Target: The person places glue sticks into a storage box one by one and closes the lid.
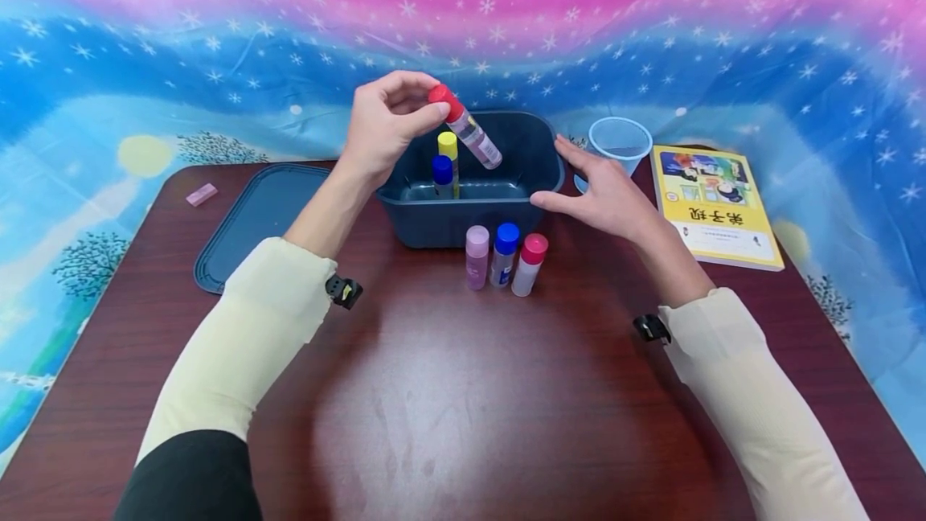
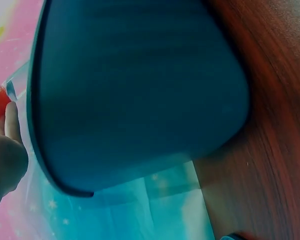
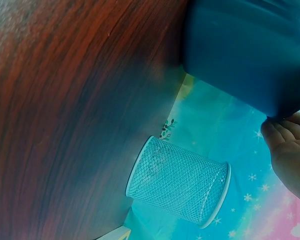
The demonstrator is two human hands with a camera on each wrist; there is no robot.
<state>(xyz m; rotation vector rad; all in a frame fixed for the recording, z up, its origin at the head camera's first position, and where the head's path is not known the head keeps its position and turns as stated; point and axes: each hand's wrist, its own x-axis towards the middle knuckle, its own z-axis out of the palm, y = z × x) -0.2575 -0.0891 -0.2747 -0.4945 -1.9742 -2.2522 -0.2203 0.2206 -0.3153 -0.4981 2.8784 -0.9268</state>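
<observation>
One glue stick (image 1: 466, 128) tilted, cap up-left.

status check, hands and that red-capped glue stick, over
Left hand pinches red-capped glue stick tilted over dark blue plastic bin. Right hand open, at bin's right rim. Yellow-capped stick and blue-capped stick already inside.
</observation>
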